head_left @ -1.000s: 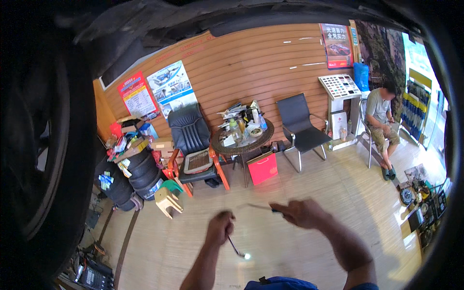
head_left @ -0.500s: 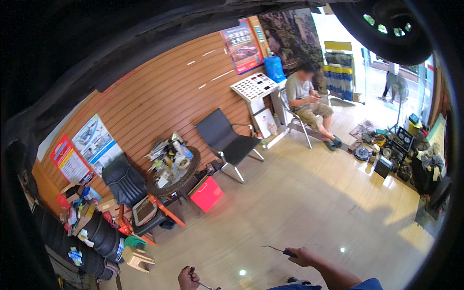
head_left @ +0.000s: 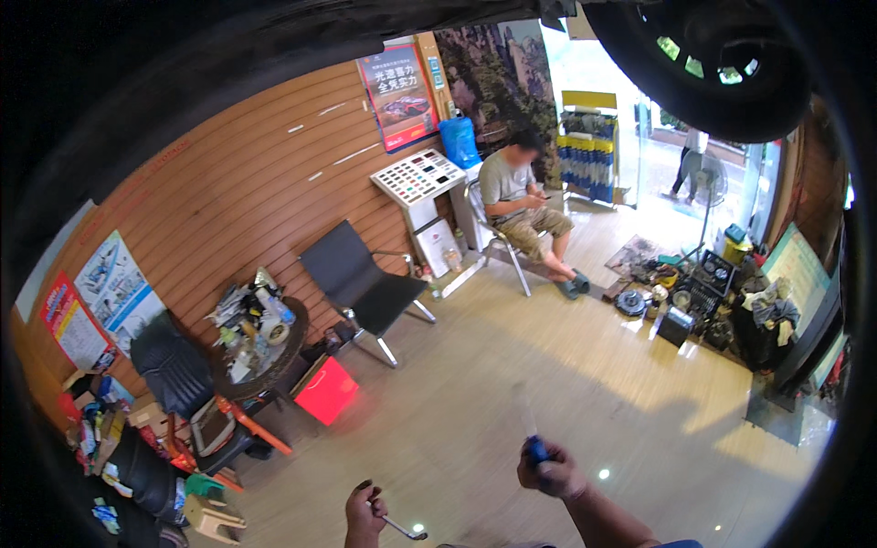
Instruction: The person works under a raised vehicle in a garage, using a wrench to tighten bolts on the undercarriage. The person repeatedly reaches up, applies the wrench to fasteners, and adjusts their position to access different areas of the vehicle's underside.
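Note:
At the bottom centre, my left hand (head_left: 364, 511) is closed round a slim metal wrench (head_left: 405, 531), its bent head pointing to the lower right. Further right and a little higher, my right hand (head_left: 557, 477) grips the blue handle (head_left: 536, 449) of a tool whose thin shaft points up and is blurred. The two hands are apart, both low in the head view. A car wheel (head_left: 694, 68) and dark bodywork hang close overhead.
A person (head_left: 507, 192) sits on a chair by the door. Tools and parts (head_left: 676, 324) lie on the right floor. Along the wall stand a black chair (head_left: 375, 301), a cluttered round table (head_left: 274, 365), a red bag (head_left: 324, 388), an armchair, tyres (head_left: 146, 484) and stools (head_left: 215, 519).
The view has swung rightward toward the doorway. My right hand has turned, so its tool now points up instead of leftward. Both hands still hold their tools.

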`<action>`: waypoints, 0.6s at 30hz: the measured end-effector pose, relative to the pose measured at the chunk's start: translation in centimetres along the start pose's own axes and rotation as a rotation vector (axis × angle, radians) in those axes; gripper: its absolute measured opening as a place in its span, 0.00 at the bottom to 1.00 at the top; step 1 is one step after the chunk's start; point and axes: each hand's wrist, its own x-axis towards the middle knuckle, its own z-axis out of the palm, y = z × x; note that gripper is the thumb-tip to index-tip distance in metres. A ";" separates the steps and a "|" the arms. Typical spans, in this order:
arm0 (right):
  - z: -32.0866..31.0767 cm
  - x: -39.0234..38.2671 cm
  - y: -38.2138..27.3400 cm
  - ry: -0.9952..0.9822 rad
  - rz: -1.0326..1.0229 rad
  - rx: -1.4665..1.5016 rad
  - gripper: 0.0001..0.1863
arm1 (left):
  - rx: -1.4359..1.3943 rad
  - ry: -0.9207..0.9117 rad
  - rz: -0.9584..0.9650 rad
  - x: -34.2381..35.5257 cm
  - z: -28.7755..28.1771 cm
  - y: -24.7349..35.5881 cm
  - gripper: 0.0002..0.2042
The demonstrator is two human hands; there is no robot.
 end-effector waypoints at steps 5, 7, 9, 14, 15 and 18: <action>11.6 10.3 -15.0 -0.923 -0.754 0.066 0.14 | -0.008 0.049 -0.057 4.3 1.6 1.9 0.09; 16.6 11.5 -13.2 -0.731 -1.013 0.275 0.14 | -0.005 0.074 -0.050 7.0 1.7 3.8 0.10; 20.9 15.5 -12.6 -0.816 -1.084 0.280 0.15 | -0.065 0.083 -0.054 9.6 1.4 5.7 0.10; 26.9 29.0 -14.7 -1.623 -1.141 0.178 0.17 | -0.049 0.004 -0.042 22.2 -3.4 10.7 0.07; 27.6 31.7 -13.6 -1.731 -1.383 0.458 0.17 | -0.050 0.079 -0.010 24.7 -2.2 12.7 0.03; 27.8 41.0 -7.3 -1.607 -1.860 1.262 0.17 | -0.102 0.113 0.016 30.0 -1.9 17.1 0.09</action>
